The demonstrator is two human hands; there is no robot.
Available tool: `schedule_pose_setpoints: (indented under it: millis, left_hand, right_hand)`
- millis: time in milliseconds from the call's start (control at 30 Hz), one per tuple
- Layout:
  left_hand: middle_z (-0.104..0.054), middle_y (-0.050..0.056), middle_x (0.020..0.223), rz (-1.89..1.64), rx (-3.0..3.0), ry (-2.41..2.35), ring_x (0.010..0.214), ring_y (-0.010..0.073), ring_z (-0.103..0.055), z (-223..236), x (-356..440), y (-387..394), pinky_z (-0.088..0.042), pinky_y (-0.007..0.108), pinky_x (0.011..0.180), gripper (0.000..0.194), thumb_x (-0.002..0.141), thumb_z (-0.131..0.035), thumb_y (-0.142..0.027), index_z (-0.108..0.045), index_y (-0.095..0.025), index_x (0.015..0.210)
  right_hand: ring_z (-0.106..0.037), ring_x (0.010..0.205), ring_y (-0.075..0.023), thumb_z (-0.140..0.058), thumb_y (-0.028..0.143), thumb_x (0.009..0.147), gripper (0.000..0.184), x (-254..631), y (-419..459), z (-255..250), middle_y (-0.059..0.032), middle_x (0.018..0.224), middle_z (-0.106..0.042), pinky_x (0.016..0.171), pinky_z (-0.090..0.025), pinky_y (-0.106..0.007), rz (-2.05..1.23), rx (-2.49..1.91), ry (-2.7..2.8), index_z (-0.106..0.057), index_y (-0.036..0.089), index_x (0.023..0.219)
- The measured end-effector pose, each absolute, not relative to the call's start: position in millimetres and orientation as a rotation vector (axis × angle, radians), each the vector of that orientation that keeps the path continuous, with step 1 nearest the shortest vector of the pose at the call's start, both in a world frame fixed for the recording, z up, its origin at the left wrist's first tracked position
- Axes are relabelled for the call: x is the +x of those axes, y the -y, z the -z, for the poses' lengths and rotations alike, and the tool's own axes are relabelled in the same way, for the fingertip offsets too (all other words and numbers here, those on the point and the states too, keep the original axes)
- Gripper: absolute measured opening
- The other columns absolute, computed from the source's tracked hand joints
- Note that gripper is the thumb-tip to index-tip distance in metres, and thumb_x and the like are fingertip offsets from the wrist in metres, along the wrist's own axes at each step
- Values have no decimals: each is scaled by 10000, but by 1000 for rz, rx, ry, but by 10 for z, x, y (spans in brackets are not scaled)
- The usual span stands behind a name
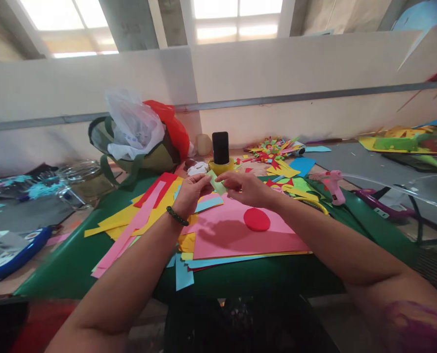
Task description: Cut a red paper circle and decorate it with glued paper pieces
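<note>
Green paper (217, 184) is hanging between both hands, the left hand (191, 194) pinching it, the right hand (248, 188) curling its fingers against it, grip unclear; below, a red circle (257, 219) is lying on pink paper (218, 244).

Daylight pours in from two tall windows (236, 10) at the top, their panes burnt out to flat white, while the pale wall (295, 63) beneath looks slightly hazy. With the light coming from beyond the table, a soft-edged shadow of the hands (194, 191) falls toward the camera across the pink sheet (277, 244). Below the green tabletop (258, 279) everything sinks into near darkness. The middle is moderately clear, though fine paper edges smear; toward the sides the wide lens stretches shapes, the blue device (17, 255) looks soft, and the lower right corner blurs
</note>
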State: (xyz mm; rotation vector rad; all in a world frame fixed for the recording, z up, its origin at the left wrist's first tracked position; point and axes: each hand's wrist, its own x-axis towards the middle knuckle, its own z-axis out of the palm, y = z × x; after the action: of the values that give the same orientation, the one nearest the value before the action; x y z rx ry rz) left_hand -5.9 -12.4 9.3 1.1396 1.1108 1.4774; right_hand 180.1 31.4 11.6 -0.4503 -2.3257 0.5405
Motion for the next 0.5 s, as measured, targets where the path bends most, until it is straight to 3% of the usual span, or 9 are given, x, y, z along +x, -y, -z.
schedule_pose_setpoints:
  millis: [133, 267, 500]
  left_hand:
    - [-631, -31, 637, -1490, 1103, -1104, 566, 78, -597, -129, -92, 99, -507, 211, 623, 210, 656, -776, -270, -613, -160, 729]
    - [-661, -29, 711, -1530, 1109, -1128, 595, 76, -618, -155, -119, 88, -533, 213, 647, 184, 720, -727, -230, -562, -181, 786]
    - [-666, -25, 768, -1539, 1197, -1067, 665, 104, -673, -123, -138, 71, -559, 242, 670, 317, 742, -757, -351, -480, -201, 780]
  right_hand:
    - [-671, 790, -178, -632, 174, 785, 337, 1805, -317, -103, -60, 924, -717, 712, -501, -291, -292, -473, 2428, -647, 187, 1121]
    - [-670, 761, -178, -665, 287, 804, 197, 1765, -326, -85, -56, 866, -723, 726, -516, -304, -394, -484, 2314, -681, 177, 966]
    - [-646, 734, -160, -587, 256, 815, 106, 1842, -459, -222, -40, 828, -694, 647, -512, -282, -519, -543, 1903, -628, 179, 874]
